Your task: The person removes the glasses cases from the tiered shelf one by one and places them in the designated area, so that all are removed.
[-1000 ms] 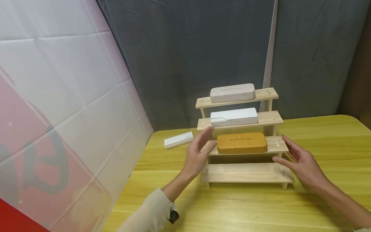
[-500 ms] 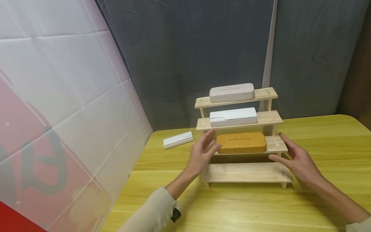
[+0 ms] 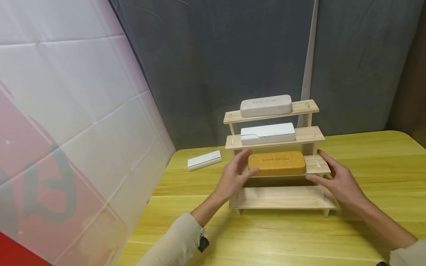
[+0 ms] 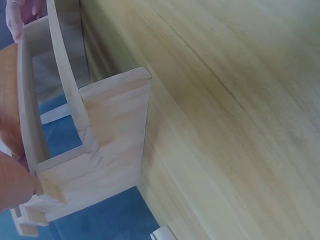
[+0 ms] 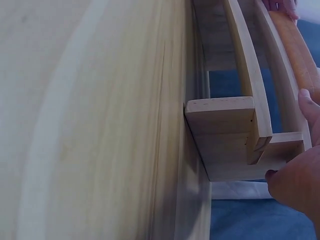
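An orange glasses case [image 3: 277, 163] with dark lettering lies on the third shelf from the top of a pale wooden stepped stand [image 3: 283, 197]. At the case's left end is my left hand [image 3: 233, 173], its thumb overlapping the front corner and its fingers by the back corner; firm contact cannot be told. Around the right end of that shelf spreads my right hand [image 3: 342, 186], thumb close to the case's lower right corner, fingertips apart from it. The right wrist view shows this thumb [image 5: 306, 102] by the orange case [image 5: 297, 52].
A light beige case [image 3: 266, 106] sits on the top shelf, a white case [image 3: 267, 133] on the second. Left of the stand, a slim white box [image 3: 204, 160] lies on the yellow wooden table [image 3: 266, 240]. Dark curtain [image 3: 216, 74] hangs behind; a white printed sheet [image 3: 80, 81] stands left.
Both hands have moved inward toward the orange case, the left one rightward and the right one leftward. The case and stand stay in place.
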The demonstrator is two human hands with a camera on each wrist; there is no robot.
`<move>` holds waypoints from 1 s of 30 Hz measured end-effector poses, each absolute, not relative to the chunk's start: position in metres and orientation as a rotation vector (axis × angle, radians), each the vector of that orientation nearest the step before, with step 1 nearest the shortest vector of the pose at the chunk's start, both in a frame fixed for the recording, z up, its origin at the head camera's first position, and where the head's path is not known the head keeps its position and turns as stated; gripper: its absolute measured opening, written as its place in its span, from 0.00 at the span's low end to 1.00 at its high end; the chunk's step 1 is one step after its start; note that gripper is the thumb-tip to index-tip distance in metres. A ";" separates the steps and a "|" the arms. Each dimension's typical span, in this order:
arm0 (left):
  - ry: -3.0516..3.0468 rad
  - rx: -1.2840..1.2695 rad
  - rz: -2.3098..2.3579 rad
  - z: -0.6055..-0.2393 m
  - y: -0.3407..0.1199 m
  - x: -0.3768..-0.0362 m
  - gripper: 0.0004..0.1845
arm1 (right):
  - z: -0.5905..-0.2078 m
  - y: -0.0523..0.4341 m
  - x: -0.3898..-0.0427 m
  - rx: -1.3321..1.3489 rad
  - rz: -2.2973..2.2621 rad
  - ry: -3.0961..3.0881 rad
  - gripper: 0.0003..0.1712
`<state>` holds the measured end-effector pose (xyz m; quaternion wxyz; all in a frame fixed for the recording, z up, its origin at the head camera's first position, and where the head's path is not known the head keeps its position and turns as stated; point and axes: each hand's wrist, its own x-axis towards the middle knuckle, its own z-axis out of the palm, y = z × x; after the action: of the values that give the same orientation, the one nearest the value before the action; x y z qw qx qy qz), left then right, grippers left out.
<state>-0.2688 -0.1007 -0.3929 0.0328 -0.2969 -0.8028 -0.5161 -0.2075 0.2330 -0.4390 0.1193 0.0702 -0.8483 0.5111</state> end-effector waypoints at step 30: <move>-2.672 -0.897 -1.342 -0.383 -0.098 -0.266 0.43 | -0.435 0.235 -0.215 0.191 1.527 -2.488 0.55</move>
<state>-0.2659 -0.0980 -0.3833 0.0098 -0.2874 -0.8559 -0.4297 -0.2148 0.2352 -0.4352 0.1081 0.0649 -0.8455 0.5188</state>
